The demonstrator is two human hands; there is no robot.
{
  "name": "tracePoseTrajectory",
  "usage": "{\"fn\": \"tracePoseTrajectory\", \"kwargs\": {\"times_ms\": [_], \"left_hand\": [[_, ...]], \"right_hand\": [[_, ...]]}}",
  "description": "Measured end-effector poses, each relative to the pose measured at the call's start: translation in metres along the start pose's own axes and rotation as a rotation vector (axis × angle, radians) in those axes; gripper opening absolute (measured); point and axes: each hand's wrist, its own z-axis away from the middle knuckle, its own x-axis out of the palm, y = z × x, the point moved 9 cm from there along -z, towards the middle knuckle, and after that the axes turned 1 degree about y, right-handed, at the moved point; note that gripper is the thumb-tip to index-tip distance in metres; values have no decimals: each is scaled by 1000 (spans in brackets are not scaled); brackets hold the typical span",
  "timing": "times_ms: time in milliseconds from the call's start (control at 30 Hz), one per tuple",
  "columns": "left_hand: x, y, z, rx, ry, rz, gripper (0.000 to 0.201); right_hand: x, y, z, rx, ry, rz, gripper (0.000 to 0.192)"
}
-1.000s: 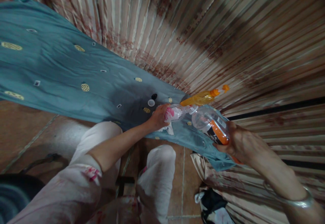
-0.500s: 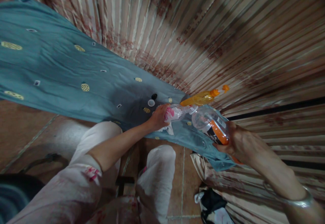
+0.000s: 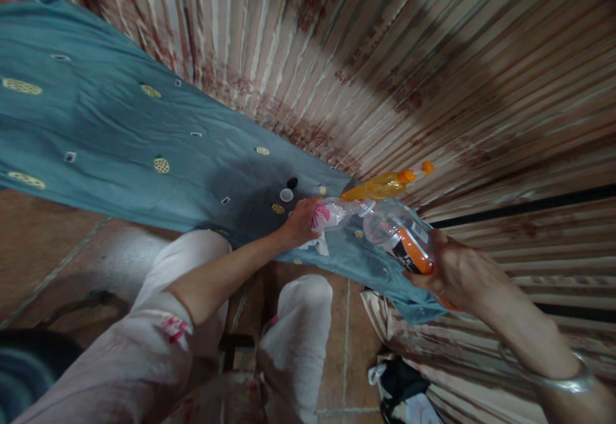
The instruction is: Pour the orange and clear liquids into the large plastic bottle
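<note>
A teal cloth (image 3: 120,135) covers the surface, backed by striped curtains (image 3: 385,45), with tiled floor below. The left hand (image 3: 301,222) has its fingers curled around a small clear bottle with a pink label (image 3: 332,213); the right hand (image 3: 450,270) grips a large tilted bottle (image 3: 399,235), mouth to mouth with the small one, so pouring seems underway. Two loose caps (image 3: 289,190) lie nearby. The cloth's edge runs just beneath both hands; leftward there's plenty of room.

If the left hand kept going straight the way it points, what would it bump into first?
Probably the clear plastic bottle held by the right hand: the left hand, gripping a pink-labelled clear bottle, points rightward at it. Depth is uncertain.
</note>
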Motion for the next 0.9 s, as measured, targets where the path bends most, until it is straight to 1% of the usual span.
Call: {"fn": "tracePoseTrajectory", "kwargs": {"times_ms": [133, 233, 400, 500, 700, 900], "left_hand": [[1, 1, 0, -11, -19, -10, 102], [1, 1, 0, -20, -8, -18, 101], [2, 0, 0, -30, -12, -14, 102], [4, -3, -1, -23, -14, -26, 103], [7, -8, -2, 3, 4, -36, 104], [7, -9, -1, 23, 16, -32, 103]], "right_hand": [[0, 0, -1, 15, -26, -10, 29], [-2, -2, -3, 17, -48, -3, 29], [-5, -3, -3, 44, -122, 32, 30], [-6, -4, -2, 29, -87, 29, 32], [1, -1, -1, 27, -20, 16, 33], [2, 1, -2, 56, -34, 18, 33]]}}
